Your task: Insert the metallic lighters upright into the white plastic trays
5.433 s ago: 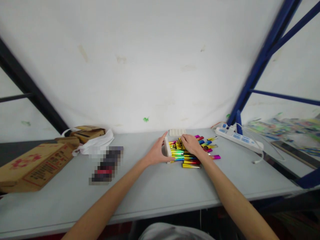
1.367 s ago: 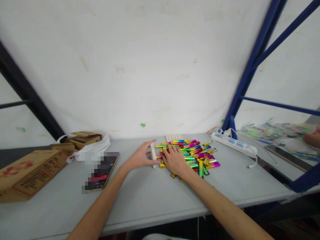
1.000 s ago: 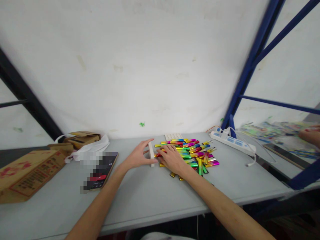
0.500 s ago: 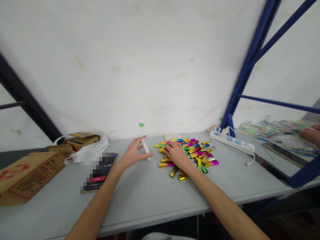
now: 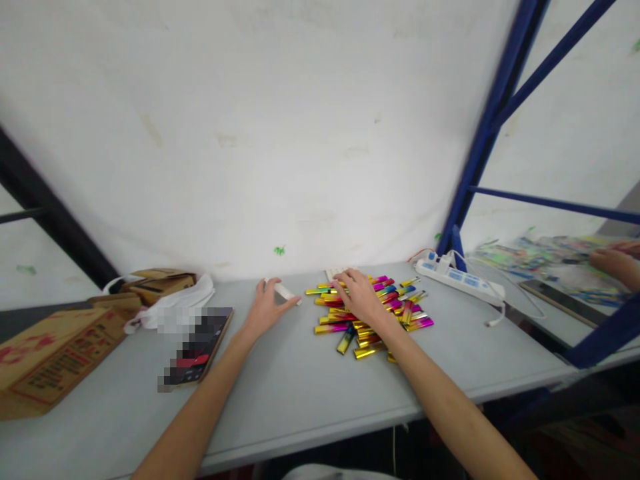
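Shiny sticks in a loose heap, one white block off to the side

Shiny sticks (image 5: 373, 313) lie heaped on the grey table (image 5: 300, 387), near its far edge, crossing one another at all angles — gold, pink, green and blue foil-like finishes. The right hand (image 5: 357, 297) rests on top of the heap, fingers spread and lightly curled, palm down; whether it pinches any single stick I cannot tell. The left hand (image 5: 265, 308) lies just left of the heap, its fingers closed around a small white block (image 5: 285, 291) that pokes out past the fingertips.

Each stick looks light, stiff and slick, so a heap of them is likely to slide and scatter under a push. A stick is best taken across its narrow sides near the middle — the glossy flat faces probably give little grip.

Behind the heap sits a white tray (image 5: 336, 273); a power strip (image 5: 460, 280) lies to the right, a phone (image 5: 197, 347) and a cardboard box (image 5: 45, 353) to the left. Another person's hand (image 5: 613, 260) shows at far right.
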The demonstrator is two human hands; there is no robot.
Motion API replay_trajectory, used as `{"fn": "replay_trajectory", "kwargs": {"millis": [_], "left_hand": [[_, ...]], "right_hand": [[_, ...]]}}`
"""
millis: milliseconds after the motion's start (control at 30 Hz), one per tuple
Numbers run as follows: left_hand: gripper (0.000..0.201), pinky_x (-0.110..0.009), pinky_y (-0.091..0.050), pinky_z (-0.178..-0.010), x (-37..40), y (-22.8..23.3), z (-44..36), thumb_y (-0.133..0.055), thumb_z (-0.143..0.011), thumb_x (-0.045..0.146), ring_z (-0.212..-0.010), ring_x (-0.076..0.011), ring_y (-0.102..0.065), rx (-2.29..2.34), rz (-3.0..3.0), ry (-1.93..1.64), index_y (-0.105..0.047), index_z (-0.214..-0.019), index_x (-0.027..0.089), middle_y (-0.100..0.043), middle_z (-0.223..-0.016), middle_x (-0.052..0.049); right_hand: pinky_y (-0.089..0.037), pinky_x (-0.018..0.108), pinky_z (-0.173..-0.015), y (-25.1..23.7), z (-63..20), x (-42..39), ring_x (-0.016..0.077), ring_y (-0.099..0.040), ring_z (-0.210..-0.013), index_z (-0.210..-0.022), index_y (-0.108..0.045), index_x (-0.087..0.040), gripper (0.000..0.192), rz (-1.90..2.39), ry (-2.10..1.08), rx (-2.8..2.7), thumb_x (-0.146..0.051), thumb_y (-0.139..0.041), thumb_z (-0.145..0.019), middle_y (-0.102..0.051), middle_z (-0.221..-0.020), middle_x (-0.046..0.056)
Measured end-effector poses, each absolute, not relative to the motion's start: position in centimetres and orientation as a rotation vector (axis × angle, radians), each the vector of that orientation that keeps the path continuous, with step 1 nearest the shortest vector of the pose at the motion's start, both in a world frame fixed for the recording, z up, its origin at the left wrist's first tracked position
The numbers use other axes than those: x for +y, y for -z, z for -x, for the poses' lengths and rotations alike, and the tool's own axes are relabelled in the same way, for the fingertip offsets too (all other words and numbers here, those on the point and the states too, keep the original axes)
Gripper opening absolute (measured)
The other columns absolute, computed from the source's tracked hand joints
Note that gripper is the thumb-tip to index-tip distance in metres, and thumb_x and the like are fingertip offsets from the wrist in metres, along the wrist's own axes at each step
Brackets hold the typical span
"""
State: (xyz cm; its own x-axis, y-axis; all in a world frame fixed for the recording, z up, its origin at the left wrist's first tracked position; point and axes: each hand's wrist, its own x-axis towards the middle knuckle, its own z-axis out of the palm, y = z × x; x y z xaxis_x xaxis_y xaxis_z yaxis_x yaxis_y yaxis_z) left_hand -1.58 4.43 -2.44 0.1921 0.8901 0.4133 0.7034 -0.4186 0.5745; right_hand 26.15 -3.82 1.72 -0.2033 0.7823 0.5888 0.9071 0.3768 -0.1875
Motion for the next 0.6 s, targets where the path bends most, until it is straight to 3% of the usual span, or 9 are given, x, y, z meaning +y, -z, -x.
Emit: {"fn": "replay_trajectory", "kwargs": {"millis": [133,267,367,600], "left_hand": [[0.068,-0.05,-0.032,-0.123,4.6,2.9,2.3,-0.071,-0.076,0.065,-0.149,-0.0398,-0.035,1.696,-2.222,-0.842,-0.058,-0.123,0.019,-0.038,-0.149,-0.017],[0.069,-0.046,-0.038,-0.12,4.7,3.4,2.5,-0.065,-0.079,0.067,-0.137,-0.0363,-0.051,1.682,-2.267,-0.746,-0.057,-0.126,0.017,-0.045,-0.143,-0.018],[0.073,-0.046,-0.037,-0.12,4.6,3.5,2.6,-0.063,-0.079,0.07,-0.139,-0.0365,-0.049,1.696,-2.291,-0.736,-0.057,-0.13,0.017,-0.046,-0.144,-0.019],[0.079,-0.046,-0.033,-0.122,4.5,2.9,3.2,-0.053,-0.085,0.074,-0.145,-0.0377,-0.044,1.775,-2.339,-0.588,-0.057,-0.141,0.018,-0.044,-0.15,-0.018]], "right_hand": [[-0.046,0.038,-0.096,-2.2,-27.4,-3.1,0.0246,-0.063,-0.102,-0.112,-0.068,-0.018,0.035,1.302,0.26,-1.907,-0.032,-0.036,-0.11,-0.07,-0.106,0.012],[-0.046,0.037,-0.093,-2.9,-28.3,-3.3,0.0235,-0.064,-0.096,-0.109,-0.067,-0.018,0.041,1.214,0.244,-1.815,-0.033,-0.029,-0.111,-0.071,-0.098,0.01],[-0.045,0.035,-0.088,-3.8,-28.6,-4.0,0.0208,-0.064,-0.088,-0.107,-0.066,-0.018,0.041,1.151,0.235,-1.701,-0.035,-0.029,-0.111,-0.069,-0.088,0.006],[-0.041,0.028,-0.067,-8.8,-29.7,-7.8,0.0149,-0.053,-0.064,-0.077,-0.053,-0.022,0.045,1.087,0.246,-1.44,-0.041,-0.03,-0.111,-0.053,-0.067,-0.001]]}}
